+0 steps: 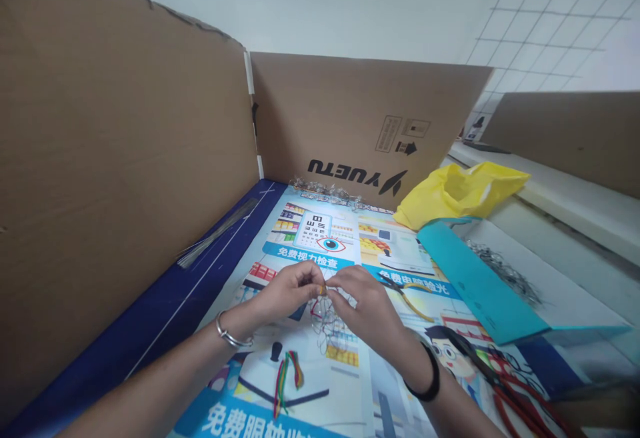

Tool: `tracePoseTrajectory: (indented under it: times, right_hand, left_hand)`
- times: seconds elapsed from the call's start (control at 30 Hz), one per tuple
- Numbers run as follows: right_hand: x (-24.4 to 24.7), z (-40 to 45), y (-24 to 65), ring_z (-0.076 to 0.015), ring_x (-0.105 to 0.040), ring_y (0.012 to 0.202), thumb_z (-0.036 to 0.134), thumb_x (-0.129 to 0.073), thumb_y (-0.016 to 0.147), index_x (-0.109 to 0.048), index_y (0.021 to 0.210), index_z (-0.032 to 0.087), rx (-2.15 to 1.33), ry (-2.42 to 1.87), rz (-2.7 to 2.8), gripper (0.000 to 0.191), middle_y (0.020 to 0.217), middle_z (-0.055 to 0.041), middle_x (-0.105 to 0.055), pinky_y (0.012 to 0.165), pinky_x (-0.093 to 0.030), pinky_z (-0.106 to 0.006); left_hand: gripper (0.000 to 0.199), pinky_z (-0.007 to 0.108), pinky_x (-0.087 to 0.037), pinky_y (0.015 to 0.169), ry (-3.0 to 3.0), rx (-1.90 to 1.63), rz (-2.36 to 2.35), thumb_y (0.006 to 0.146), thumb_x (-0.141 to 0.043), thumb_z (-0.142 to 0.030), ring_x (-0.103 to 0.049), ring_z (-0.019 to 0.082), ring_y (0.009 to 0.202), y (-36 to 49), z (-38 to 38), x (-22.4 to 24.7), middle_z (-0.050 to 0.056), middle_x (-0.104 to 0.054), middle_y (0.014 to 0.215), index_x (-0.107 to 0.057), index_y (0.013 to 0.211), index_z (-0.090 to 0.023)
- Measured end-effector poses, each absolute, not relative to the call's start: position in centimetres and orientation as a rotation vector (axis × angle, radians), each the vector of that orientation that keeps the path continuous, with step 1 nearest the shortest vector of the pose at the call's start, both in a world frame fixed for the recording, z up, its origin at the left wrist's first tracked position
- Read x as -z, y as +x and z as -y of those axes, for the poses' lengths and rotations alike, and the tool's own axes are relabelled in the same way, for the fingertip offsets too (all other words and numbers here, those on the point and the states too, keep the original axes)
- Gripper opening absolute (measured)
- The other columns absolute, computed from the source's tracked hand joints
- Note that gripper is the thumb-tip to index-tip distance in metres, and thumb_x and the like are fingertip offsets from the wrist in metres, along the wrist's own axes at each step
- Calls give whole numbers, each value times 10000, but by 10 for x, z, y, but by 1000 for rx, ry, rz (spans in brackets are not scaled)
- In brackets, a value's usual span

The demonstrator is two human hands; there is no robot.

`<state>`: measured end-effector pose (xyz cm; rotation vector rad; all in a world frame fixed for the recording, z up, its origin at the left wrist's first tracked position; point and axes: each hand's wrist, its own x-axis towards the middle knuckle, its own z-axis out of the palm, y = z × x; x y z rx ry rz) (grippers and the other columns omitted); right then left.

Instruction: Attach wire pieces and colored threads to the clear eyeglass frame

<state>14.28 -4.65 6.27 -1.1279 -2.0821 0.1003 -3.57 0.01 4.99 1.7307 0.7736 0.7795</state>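
My left hand (295, 288) is closed in a pinch, thumb and forefinger meeting at a small yellowish bit. My right hand (367, 301) pinches at the same spot, its fingertips almost touching the left ones. From the fingertips hangs a loose, looped piece of thin silvery wire (327, 328), with some red in it; its upper end is hidden by the fingers. Below the left hand lies a small bundle of red, green and yellow cords (286, 381) on the printed poster sheet (345, 391). Pliers with yellow handles (413, 298) rest just beyond the right hand.
Red-handled scissors (500, 385) lie at the lower right. A teal-edged box (480, 288) holds a heap of wire pieces (503, 268), with a yellow bag (425, 195) behind it. Straight wires (217, 235) lie at left; wire tangles (325, 191) line the back. Cardboard walls (310, 111) stand around.
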Motion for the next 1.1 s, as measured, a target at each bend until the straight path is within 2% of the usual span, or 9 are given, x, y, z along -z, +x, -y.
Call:
tracePoseTrajectory:
  times: [0.4,0.57,0.77,0.93,1.1]
  right_hand:
    - [-55,44,139,-162,-515,686,93,-483,810,-548,694,191,5,-1105,2106,165,677,-25,-581,661,-415,-302]
    - [-51,43,137,-171,-502,710,97,-455,835,-541,731,180,217,-1054,2095,158,696,-41,-569,671,-403,-321]
    - [-48,47,140,-186,-467,716,115,-486,849,-551,717,176,553,-1060,2265,159,731,-54,-569,649,-368,-345]
    - [-49,48,146,-196,-472,725,112,-519,843,-592,838,145,718,-891,2388,80,784,-67,-589,637,-368,-363]
    - [-51,49,149,-200,-489,731,99,-526,841,-593,943,116,745,-790,2414,124,813,-85,-604,622,-382,-363]
  left_hand:
    - [49,223,-365,603,1769,-766,-798,756,-571,-200,-456,95,633,-34,2,-48,-26,-535,680,-559,726,-163]
    - [136,216,-340,557,1511,-826,-824,708,-640,-233,-442,79,585,-31,1,-46,-25,-528,648,-535,696,-148]
    - [186,199,-252,467,1264,-831,-808,668,-694,-230,-357,44,464,-30,3,-44,-64,-458,535,-526,664,-151]
    - [164,203,-300,485,1162,-778,-853,648,-697,-203,-404,48,484,-32,6,-48,-39,-495,573,-545,644,-142]
    - [164,201,-302,487,1075,-736,-846,620,-697,-182,-413,52,489,-32,7,-50,-47,-492,573,-539,645,-149]
